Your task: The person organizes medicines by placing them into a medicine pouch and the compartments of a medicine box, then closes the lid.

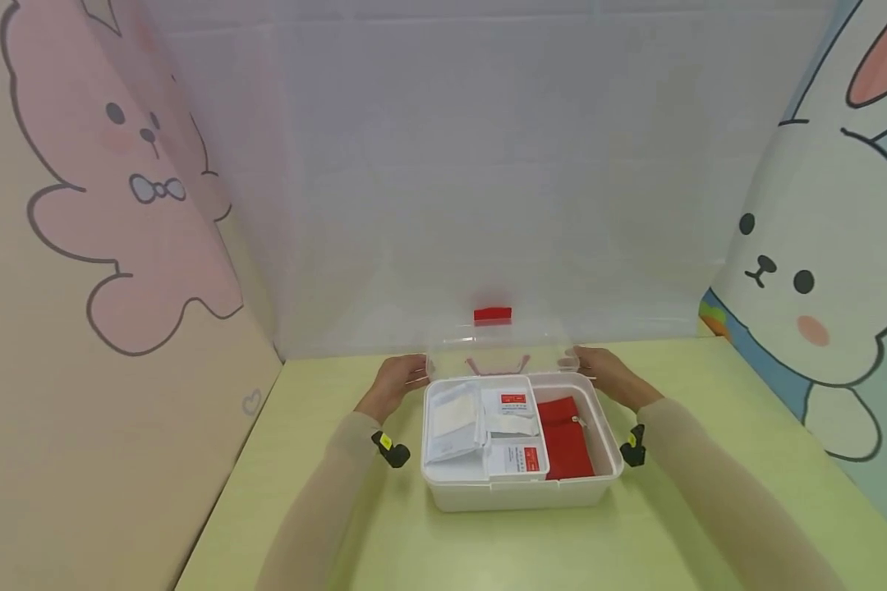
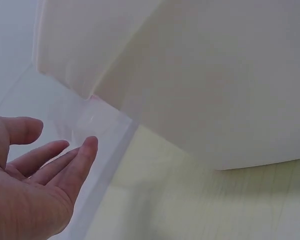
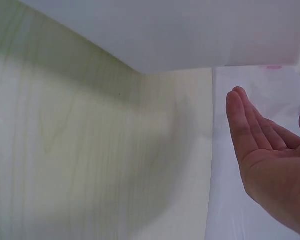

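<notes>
A white first-aid box (image 1: 517, 495) stands on the table with its clear lid (image 1: 498, 341) tipped up at the back. In its left part a white tray (image 1: 454, 469) bears packets of dressings (image 1: 454, 419) and small boxes with red labels (image 1: 516, 458). A red pouch (image 1: 565, 443) with a zip lies in the right part. My left hand (image 1: 397, 382) is at the lid's left side, fingers extended and thumb apart in the left wrist view. At the lid's right side is my right hand (image 1: 608, 373), its fingers fairly straight beside the box in the right wrist view.
The pale yellow-green table (image 1: 325, 476) meets a whitish sheet (image 1: 488, 180) behind the box. Side panels with a pink cartoon bear (image 1: 140, 271) and a white cartoon rabbit (image 1: 828, 271) flank it. A red tab (image 1: 492, 313) shows at the lid's upper edge.
</notes>
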A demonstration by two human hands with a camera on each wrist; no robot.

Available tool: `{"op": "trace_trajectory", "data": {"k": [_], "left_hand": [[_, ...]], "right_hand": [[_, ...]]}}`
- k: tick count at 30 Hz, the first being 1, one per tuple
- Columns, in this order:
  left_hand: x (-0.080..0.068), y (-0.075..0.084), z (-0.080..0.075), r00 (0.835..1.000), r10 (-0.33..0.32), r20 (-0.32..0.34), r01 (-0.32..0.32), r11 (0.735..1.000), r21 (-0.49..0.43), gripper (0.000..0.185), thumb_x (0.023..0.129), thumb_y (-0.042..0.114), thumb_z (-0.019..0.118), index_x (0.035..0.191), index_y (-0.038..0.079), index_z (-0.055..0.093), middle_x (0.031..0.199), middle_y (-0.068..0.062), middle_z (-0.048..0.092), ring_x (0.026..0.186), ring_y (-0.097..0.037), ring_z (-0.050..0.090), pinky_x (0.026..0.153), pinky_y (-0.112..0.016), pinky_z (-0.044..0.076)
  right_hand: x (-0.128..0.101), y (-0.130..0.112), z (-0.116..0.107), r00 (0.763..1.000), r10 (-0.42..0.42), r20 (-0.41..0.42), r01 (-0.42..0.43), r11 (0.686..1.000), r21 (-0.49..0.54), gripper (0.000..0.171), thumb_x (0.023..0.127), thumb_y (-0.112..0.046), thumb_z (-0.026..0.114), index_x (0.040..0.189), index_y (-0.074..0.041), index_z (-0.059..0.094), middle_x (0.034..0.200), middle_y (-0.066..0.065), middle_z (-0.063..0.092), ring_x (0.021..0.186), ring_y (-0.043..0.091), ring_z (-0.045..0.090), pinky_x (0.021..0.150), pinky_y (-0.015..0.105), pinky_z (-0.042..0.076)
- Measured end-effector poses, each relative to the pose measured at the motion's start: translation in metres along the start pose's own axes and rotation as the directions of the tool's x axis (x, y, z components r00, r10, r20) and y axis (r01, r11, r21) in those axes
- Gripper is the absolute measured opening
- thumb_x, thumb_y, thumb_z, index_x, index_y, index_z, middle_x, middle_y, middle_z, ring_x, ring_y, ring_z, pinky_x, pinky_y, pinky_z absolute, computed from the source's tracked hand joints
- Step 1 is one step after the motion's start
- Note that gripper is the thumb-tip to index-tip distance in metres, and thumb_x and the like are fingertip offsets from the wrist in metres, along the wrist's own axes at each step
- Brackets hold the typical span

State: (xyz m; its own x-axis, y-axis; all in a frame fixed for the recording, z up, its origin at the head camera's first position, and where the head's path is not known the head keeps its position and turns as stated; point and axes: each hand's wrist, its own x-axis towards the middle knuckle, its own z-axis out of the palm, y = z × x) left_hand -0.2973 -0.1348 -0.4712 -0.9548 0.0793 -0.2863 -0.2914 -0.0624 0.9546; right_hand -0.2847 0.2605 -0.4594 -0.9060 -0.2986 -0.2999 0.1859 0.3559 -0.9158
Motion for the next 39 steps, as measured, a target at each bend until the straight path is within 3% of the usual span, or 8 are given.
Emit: {"op": "trace_trajectory", "data": {"k": [6, 20, 27, 33, 39], "left_hand": [[-0.003, 0.003, 0.002, 1.0, 0.028, -0.009, -0.028, 0.997, 0.077, 0.041, 0.099, 0.019, 0.056, 0.132, -0.004, 0.056, 0.134, -0.021, 0.059, 0.123, -0.031, 0.059, 0.105, -0.044, 0.047], [-0.012, 0.025, 0.008, 0.999, 0.051, 0.011, -0.052, 0.996, 0.073, 0.048, 0.103, 0.024, 0.044, 0.14, -0.006, 0.045, 0.146, -0.023, 0.048, 0.135, -0.036, 0.048, 0.11, -0.047, 0.041], [-0.017, 0.041, 0.012, 0.998, 0.069, -0.002, -0.068, 0.995, 0.07, 0.043, 0.101, 0.025, 0.047, 0.134, -0.002, 0.053, 0.142, -0.019, 0.053, 0.134, -0.033, 0.049, 0.11, -0.045, 0.042], [-0.02, 0.051, 0.014, 0.995, 0.093, 0.029, -0.096, 0.988, 0.122, 0.041, 0.102, 0.029, 0.046, 0.133, 0.003, 0.056, 0.143, -0.013, 0.053, 0.135, -0.03, 0.05, 0.11, -0.044, 0.042], [-0.032, 0.063, 0.017, 0.991, 0.118, 0.061, -0.125, 0.983, 0.133, 0.054, 0.103, 0.033, 0.043, 0.149, 0.004, 0.037, 0.152, -0.018, 0.04, 0.141, -0.034, 0.04, 0.115, -0.048, 0.035]], "right_hand": [[0.003, 0.0, -0.001, 1.0, 0.002, -0.029, -0.002, 1.0, 0.006, 0.058, 0.107, -0.031, 0.032, 0.152, 0.004, 0.022, 0.153, 0.028, 0.034, 0.141, 0.046, 0.034, 0.113, 0.057, 0.032], [-0.007, -0.024, -0.004, 0.998, -0.058, -0.007, 0.058, 0.998, -0.004, 0.065, 0.107, -0.038, 0.029, 0.153, 0.006, 0.017, 0.154, 0.031, 0.03, 0.142, 0.048, 0.031, 0.114, 0.057, 0.029], [-0.01, -0.041, -0.011, 0.996, -0.078, 0.033, 0.079, 0.997, -0.008, 0.073, 0.106, -0.045, 0.031, 0.153, 0.007, 0.013, 0.156, 0.031, 0.024, 0.144, 0.048, 0.026, 0.117, 0.057, 0.025], [-0.017, -0.056, -0.011, 0.997, -0.069, 0.044, 0.07, 0.997, -0.015, 0.076, 0.105, -0.045, 0.031, 0.154, 0.007, 0.006, 0.158, 0.032, 0.019, 0.146, 0.048, 0.021, 0.119, 0.056, 0.021], [-0.026, -0.068, -0.008, 0.997, -0.077, 0.019, 0.078, 0.997, -0.026, 0.079, 0.104, -0.048, 0.034, 0.154, 0.006, 0.004, 0.158, 0.031, 0.017, 0.147, 0.047, 0.018, 0.119, 0.058, 0.019]]}}
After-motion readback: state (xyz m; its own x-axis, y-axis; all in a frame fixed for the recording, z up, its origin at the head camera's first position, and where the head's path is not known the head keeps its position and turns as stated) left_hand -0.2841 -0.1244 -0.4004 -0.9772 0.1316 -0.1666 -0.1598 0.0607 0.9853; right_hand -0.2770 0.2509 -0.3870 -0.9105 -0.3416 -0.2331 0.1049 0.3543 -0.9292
